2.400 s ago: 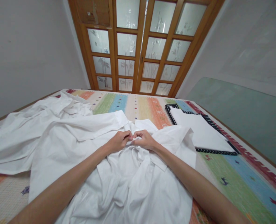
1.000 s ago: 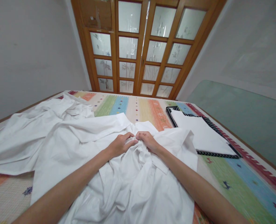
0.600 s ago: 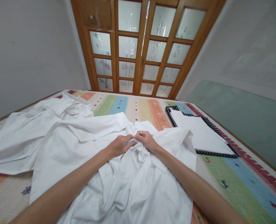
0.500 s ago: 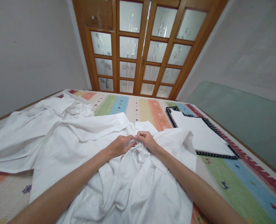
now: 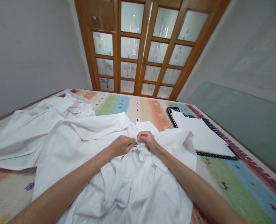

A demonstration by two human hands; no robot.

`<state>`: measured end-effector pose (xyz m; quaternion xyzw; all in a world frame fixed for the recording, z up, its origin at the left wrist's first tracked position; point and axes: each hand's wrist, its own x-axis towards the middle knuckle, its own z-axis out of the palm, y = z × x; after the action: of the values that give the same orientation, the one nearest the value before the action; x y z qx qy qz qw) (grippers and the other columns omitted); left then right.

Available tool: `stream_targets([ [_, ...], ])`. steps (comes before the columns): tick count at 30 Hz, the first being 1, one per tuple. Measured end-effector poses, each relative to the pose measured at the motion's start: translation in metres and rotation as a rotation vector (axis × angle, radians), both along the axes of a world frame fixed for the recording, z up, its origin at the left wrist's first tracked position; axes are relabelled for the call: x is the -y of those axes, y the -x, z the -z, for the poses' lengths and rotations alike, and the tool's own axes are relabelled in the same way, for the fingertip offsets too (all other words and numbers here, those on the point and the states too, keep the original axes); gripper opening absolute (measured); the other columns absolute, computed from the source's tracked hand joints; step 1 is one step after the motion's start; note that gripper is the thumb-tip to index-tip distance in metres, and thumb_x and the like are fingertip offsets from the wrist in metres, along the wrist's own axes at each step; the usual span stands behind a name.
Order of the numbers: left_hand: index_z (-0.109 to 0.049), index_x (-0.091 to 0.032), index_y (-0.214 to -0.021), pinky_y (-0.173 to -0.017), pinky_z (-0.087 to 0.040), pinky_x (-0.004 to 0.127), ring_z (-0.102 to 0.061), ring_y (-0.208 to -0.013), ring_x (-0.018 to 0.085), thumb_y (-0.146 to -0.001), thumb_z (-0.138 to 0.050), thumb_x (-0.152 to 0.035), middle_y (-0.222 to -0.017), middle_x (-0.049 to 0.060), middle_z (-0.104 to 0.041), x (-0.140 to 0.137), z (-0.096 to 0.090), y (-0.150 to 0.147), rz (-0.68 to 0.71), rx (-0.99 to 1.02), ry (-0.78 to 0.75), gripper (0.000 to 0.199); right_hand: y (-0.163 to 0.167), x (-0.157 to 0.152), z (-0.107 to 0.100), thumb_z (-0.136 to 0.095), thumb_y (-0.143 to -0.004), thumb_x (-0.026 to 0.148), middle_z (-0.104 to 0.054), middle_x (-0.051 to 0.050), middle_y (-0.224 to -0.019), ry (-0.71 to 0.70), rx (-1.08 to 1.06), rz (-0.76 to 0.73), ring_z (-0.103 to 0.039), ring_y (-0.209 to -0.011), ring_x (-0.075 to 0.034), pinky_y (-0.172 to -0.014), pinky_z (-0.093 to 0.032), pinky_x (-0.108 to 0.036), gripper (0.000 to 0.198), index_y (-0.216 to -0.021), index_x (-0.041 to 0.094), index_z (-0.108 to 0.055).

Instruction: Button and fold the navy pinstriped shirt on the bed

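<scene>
A white shirt (image 5: 65, 152) is spread in front of me, its collar on the far side and its near part bunched in folds. My left hand (image 5: 124, 144) is closed, pinching the fabric just below the collar. Close beside it, my right hand (image 5: 148, 140) is also closed on gathered cloth of the same shirt. The fingertips nearly meet. Any button between them is too small to make out.
Another white garment (image 5: 42, 115) lies crumpled at the left. On the right rests a folded white cloth with black patterned edging (image 5: 203, 133). Beneath everything is a colourful striped cover (image 5: 236, 183). Wooden doors with glass panes (image 5: 138, 49) stand beyond.
My left fingers have drawn together into a tighter pinch. The right hand has shifted very slightly to the right, still gripping the cloth. The shirt stays in place.
</scene>
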<state>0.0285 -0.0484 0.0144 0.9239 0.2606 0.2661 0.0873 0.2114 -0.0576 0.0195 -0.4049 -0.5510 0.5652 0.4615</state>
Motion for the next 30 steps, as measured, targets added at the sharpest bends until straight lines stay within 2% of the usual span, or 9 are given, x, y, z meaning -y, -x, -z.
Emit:
stream_targets([
  [2,-0.057,-0.018,-0.065,-0.05,-0.035,0.021,-0.059,-0.051,0.013,-0.087,-0.051,-0.018,-0.054,0.0,-0.06,0.0,0.0,0.0,-0.022,-0.012,-0.002,0.022,0.0,0.0,0.0,-0.058,-0.056,0.023,-0.054,0.002,-0.049,0.004,0.008,0.007,-0.04,-0.049,-0.01,-0.049,-0.025,-0.022,0.009,-0.051,0.017,-0.061],
  [5,-0.062,-0.019,-0.082,-0.053,-0.038,0.021,-0.063,-0.057,0.015,-0.083,-0.055,-0.017,-0.063,0.0,-0.066,0.0,-0.002,0.001,-0.097,0.049,0.053,0.007,0.001,0.0,0.0,-0.059,-0.057,0.024,-0.055,0.002,-0.049,0.003,0.016,0.033,-0.04,-0.049,-0.01,-0.048,-0.026,-0.022,0.009,-0.052,0.017,-0.062],
  [7,-0.062,-0.02,-0.096,-0.054,-0.04,0.021,-0.063,-0.056,0.014,-0.081,-0.057,-0.016,-0.066,-0.001,-0.068,0.0,-0.003,0.002,-0.129,0.116,0.113,0.016,0.002,0.001,-0.001,-0.06,-0.058,0.025,-0.056,0.002,-0.051,-0.008,0.023,0.053,-0.041,-0.049,-0.01,-0.049,-0.027,-0.022,0.009,-0.054,0.017,-0.062],
  [9,-0.062,-0.02,-0.101,-0.056,-0.041,0.02,-0.062,-0.056,0.012,-0.082,-0.057,-0.017,-0.068,-0.001,-0.069,0.001,-0.005,0.002,-0.118,0.169,0.172,0.02,0.003,0.001,-0.001,-0.062,-0.059,0.026,-0.056,0.002,-0.052,-0.01,0.029,0.063,-0.041,-0.05,-0.01,-0.049,-0.028,-0.022,0.01,-0.055,0.017,-0.062],
  [15,-0.065,-0.017,-0.097,-0.061,-0.043,0.021,-0.061,-0.062,0.013,-0.081,-0.059,-0.025,-0.071,0.001,-0.069,0.001,-0.005,0.002,-0.095,0.293,0.348,0.018,0.005,0.003,-0.003,-0.062,-0.06,0.026,-0.052,0.004,-0.05,-0.02,0.051,0.095,-0.038,-0.049,-0.009,-0.048,-0.026,-0.022,0.01,-0.056,0.017,-0.06],
  [20,-0.067,-0.015,-0.087,-0.065,-0.045,0.024,-0.06,-0.066,0.014,-0.078,-0.062,-0.027,-0.072,0.001,-0.069,-0.001,-0.008,0.001,-0.078,0.359,0.484,0.016,0.005,0.003,-0.004,-0.061,-0.061,0.026,-0.051,0.004,-0.05,-0.089,0.112,0.122,-0.038,-0.05,-0.009,-0.05,-0.027,-0.022,0.012,-0.054,0.017,-0.059],
  [27,-0.064,-0.014,-0.068,-0.064,-0.041,0.022,-0.056,-0.065,0.013,-0.077,-0.063,-0.029,-0.065,-0.001,-0.064,-0.001,-0.013,0.002,-0.034,0.395,0.586,0.018,0.004,0.002,-0.001,-0.06,-0.061,0.026,-0.05,0.004,-0.05,-0.159,0.18,0.122,-0.038,-0.05,-0.009,-0.051,-0.029,-0.023,0.012,-0.053,0.017,-0.058],
  [30,-0.061,-0.015,-0.068,-0.065,-0.042,0.022,-0.055,-0.066,0.013,-0.077,-0.064,-0.034,-0.065,-0.002,-0.062,-0.003,-0.014,0.004,-0.089,0.456,0.589,0.022,0.001,0.001,-0.001,-0.057,-0.061,0.026,-0.05,0.003,-0.05,-0.178,0.173,0.153,-0.038,-0.051,-0.01,-0.051,-0.029,-0.024,0.013,-0.052,0.018,-0.056],
])
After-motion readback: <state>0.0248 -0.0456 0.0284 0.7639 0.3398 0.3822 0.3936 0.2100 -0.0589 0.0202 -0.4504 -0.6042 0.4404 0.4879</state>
